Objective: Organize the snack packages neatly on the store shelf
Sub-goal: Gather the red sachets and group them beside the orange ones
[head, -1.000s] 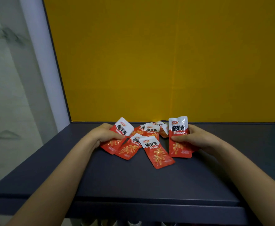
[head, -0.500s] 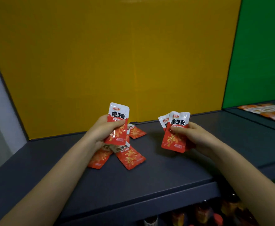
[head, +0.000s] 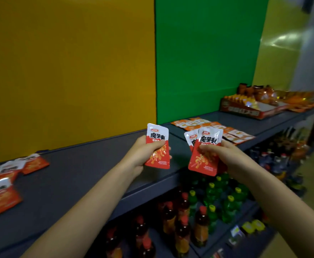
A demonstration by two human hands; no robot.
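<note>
head view is showing both hands raised just above the dark grey shelf [head: 89, 164], near its front edge. the left hand [head: 140, 155] is gripping one red-and-white snack packet [head: 158, 159] upright, with the thumb lying across its front and the fingers curling behind it. the right hand [head: 226, 159] is pinching two packets of the same kind, fanned together: the front packet [head: 202, 162] is covering most of the rear packet [head: 189, 137], so only the rear one's white top corner is showing. a small gap is separating the left packet from the right pair. far to the left, loose packets [head: 32, 162] are lying in an untidy overlap on the shelf before the yellow panel [head: 68, 71]. the nearest of these is running off the frame's left edge and is blurring badly. beyond the right hand, flat orange packets [head: 208, 125] are lying in rows before the green panel [head: 208, 62], and the hand and its packets are blocking part of that row. further right, a red display box [head: 245, 110] is sitting on the shelf with orange goods piled behind it, their print too small to read. below the shelf, bottles [head: 200, 222] with red and yellow caps are standing on a lower level, dim and soft, and both forearms are crossing in front of some of them.
</note>
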